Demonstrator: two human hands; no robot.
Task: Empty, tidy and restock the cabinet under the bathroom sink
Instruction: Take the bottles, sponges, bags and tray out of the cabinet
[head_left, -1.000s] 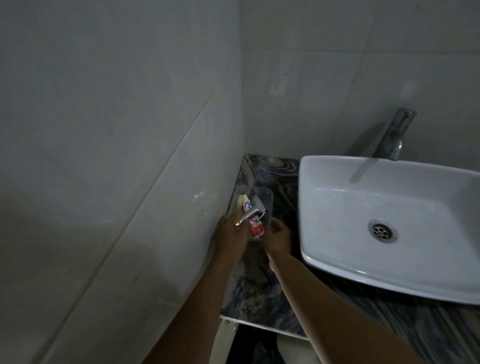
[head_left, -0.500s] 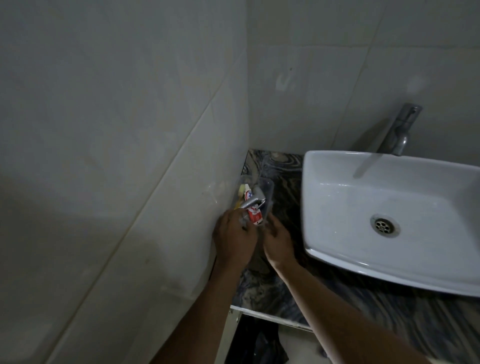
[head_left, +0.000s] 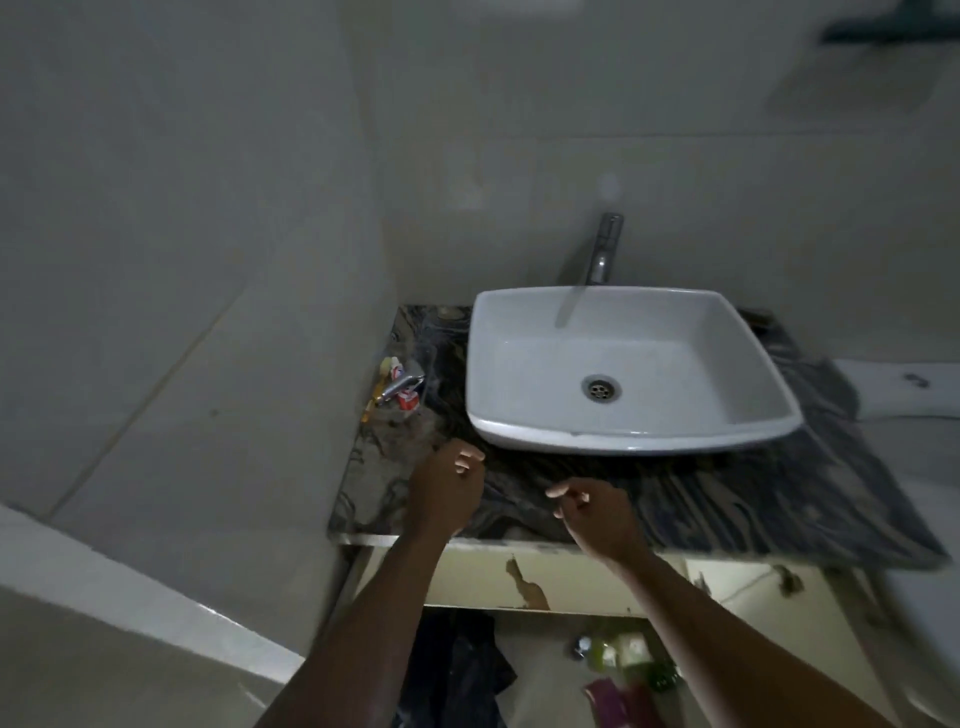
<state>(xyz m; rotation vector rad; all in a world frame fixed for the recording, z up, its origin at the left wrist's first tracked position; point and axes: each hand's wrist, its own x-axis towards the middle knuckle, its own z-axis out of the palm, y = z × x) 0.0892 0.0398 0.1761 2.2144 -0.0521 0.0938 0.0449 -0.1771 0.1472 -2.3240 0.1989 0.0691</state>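
Both hands empty, above front edge of marble counter (head_left: 753, 499), in front of the white sink (head_left: 623, 441). Left hand (head_left: 448, 491) loosely curled, fingers half closed, holding nothing, near sink's front-left corner. Right hand (head_left: 597, 512) also loosely curled and empty, below sink's front rim. Clear cup of toiletries (head_left: 399, 387) sits left of sink against side wall, apart from both hands. Faucet (head_left: 602, 249) behind sink. Open cabinet (head_left: 519, 577) below sink: dark cloth (head_left: 457, 670) at left, blurry green and purple items (head_left: 623, 670) at right, can't tell what.
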